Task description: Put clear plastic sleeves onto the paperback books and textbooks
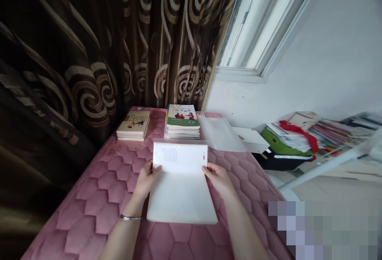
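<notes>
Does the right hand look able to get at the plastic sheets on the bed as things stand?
Probably yes, once freed: the plastic sheets lie ahead of the right hand, and nothing seems to stand between. For now, though, its grip is on the book's edge.

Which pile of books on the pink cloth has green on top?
The taller pile, next to the clear plastic sheets. Its top book has a green band; the lower pile on the left has a tan cover on top.
</notes>
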The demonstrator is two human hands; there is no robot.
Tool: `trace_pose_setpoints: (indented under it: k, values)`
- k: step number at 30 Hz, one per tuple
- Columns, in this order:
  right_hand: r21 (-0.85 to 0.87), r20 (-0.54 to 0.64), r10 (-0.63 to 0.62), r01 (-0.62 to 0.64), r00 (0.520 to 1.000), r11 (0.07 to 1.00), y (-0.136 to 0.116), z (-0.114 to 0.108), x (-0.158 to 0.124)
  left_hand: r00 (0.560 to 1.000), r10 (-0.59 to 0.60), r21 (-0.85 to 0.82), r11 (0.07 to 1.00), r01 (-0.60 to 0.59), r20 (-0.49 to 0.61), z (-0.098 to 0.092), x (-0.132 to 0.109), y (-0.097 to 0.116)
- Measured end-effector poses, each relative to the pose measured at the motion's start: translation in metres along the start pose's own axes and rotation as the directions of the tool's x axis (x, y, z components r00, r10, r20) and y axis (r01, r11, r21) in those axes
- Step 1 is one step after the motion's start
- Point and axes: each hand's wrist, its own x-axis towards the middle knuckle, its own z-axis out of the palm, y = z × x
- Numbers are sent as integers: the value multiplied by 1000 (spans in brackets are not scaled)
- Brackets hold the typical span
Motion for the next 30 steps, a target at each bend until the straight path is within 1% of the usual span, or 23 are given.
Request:
trace_pose_setpoints:
  k: [3, 6, 10, 12, 15, 17, 21, 23, 30]
  values:
    - [-5, -32, -10, 10, 999, 1000, 2, 2, 1, 1000, -6, 16, 1000, 6, 8, -3, 3, -5]
    - [-20, -36, -14, 14, 999, 1000, 3, 2, 1, 1000, 4, 41, 999, -4, -3, -4, 6, -11]
    - [-62, -62, -19, 15, 998, 998, 5, 1, 2, 1000, -6, 48, 999, 7, -22, -2, 4, -9]
    - [-65, -70, -20, 16, 997, 998, 6, 1, 2, 1000, -6, 18, 1000, 6, -12, -1, 2, -5]
    - [-26, -50, -19, 18, 999, 1000, 7, 1, 2, 1000, 10, -72, 997, -9, 6, 1, 0, 1]
    - [6, -32, -16, 16, 999, 1000, 7, 1, 2, 1000, 19, -126, 992, -20, -10, 2, 0, 5]
    - [15, -36, -25, 26, 999, 1000, 10, 1, 2, 998, -43, -208, 978, 33, -42, 4, 0, 5]
    - [-10, -50, -40, 40, 998, 999, 11, 1, 3, 997, -56, -232, 972, 44, -46, 5, 1, 2]
    - [-195, -94, -108, 89, 990, 977, 8, 1, 4, 994, -29, -220, 976, 4, -108, 9, 2, -2]
